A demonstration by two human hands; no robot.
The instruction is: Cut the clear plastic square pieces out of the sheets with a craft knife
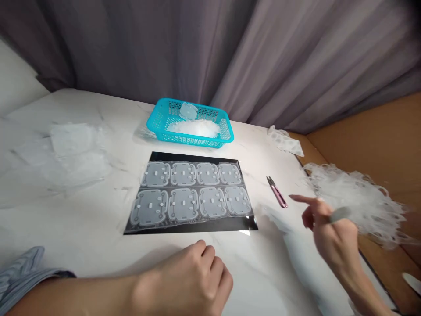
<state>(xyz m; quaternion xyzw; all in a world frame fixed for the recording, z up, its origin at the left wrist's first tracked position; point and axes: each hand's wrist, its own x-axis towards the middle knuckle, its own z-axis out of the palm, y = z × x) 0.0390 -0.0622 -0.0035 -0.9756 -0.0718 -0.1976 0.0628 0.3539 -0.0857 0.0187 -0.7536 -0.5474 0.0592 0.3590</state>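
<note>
Hands apart, folks: left hand (pixel 187 281) rests by the black sheet (pixel 190 227) of 8 pads (pixel 184 204), right hand (pixel 329 230) pinching a grey handle (pixel 340 215).

Right hand (pixel 333 235) is blurred, and the grey thing (pixel 339 214) in it can't be made out. Left forearm (pixel 72 296) is cut off by the frame.

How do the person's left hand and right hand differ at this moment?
The left hand rests curled on the marble table, while the right hand is raised, index finger extended, gripping a slim grey object. The left hand sits by the black sheet; the right hand is nearer the pink thread snips. Both are bare.
</note>
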